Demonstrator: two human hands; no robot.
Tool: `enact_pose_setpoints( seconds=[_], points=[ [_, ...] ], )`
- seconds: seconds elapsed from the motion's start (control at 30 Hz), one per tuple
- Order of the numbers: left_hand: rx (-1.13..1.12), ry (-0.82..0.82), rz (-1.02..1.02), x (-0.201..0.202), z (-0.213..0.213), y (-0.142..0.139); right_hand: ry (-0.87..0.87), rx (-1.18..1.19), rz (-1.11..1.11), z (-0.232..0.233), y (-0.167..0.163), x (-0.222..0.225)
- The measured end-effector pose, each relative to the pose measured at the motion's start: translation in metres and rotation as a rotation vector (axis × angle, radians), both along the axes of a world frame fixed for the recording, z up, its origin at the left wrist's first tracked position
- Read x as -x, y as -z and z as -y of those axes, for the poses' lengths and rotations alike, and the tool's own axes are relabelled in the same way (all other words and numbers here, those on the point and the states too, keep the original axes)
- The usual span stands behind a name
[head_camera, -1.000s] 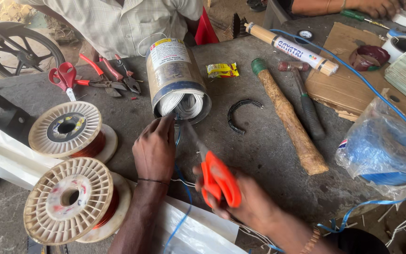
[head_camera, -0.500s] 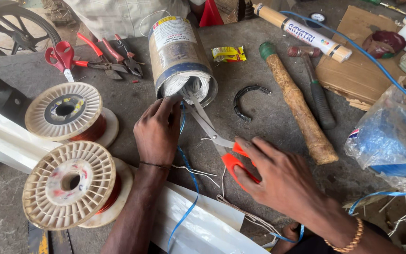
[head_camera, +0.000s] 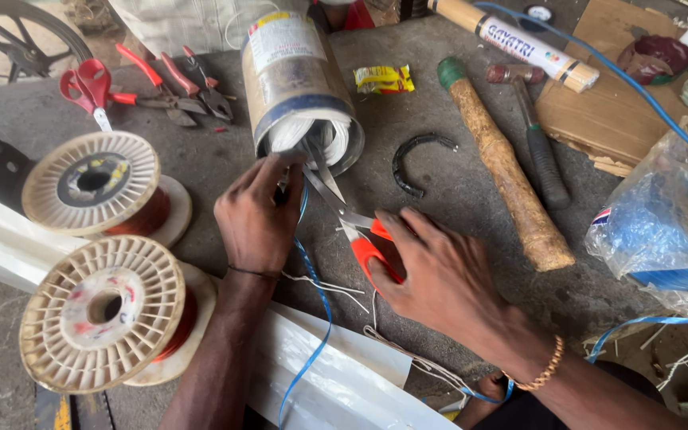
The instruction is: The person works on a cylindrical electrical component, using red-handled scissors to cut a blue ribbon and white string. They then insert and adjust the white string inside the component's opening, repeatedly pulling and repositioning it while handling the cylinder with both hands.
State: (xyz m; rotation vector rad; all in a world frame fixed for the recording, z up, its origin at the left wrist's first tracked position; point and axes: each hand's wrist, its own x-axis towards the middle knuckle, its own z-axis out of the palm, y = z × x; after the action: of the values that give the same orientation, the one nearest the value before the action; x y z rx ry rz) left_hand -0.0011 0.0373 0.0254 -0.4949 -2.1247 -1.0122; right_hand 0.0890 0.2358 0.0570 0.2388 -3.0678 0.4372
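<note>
Your right hand (head_camera: 439,275) has its fingers clamped on the orange-handled scissors (head_camera: 344,211), whose blade tips vanish inside the tin can (head_camera: 296,80) lying on the tabletop (head_camera: 455,183). Your left hand (head_camera: 256,215) pinches white strands (head_camera: 312,135) at the can's mouth; its fingertips hide the exact grip. Nearby spools (head_camera: 93,183) sit left.

Orange handles and grey blades are seen on the metal scissors (head_camera: 349,225). White cord fills the grey tin can (head_camera: 300,87) above them. Left of it, copper-brown wire is wound on two cream plastic spools (head_camera: 93,185). A red-handled pair of pliers (head_camera: 157,84) lies beyond.
</note>
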Motion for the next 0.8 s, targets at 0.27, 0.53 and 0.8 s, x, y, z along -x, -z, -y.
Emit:
enact_pose_setpoints(
  seconds=[0.27,0.53,0.8],
  points=[
    [-0.029,0.008,0.042,0.002,0.003,0.004,0.003,0.049,-0.085,0.009,0.005,-0.011],
    [-0.038,0.039,0.024,0.003,0.004,0.006,0.036,0.081,-0.016,0.006,0.012,-0.014],
    [-0.022,0.022,0.019,0.005,0.001,0.008,-0.010,0.116,-0.132,0.009,0.036,0.001]
  ],
)
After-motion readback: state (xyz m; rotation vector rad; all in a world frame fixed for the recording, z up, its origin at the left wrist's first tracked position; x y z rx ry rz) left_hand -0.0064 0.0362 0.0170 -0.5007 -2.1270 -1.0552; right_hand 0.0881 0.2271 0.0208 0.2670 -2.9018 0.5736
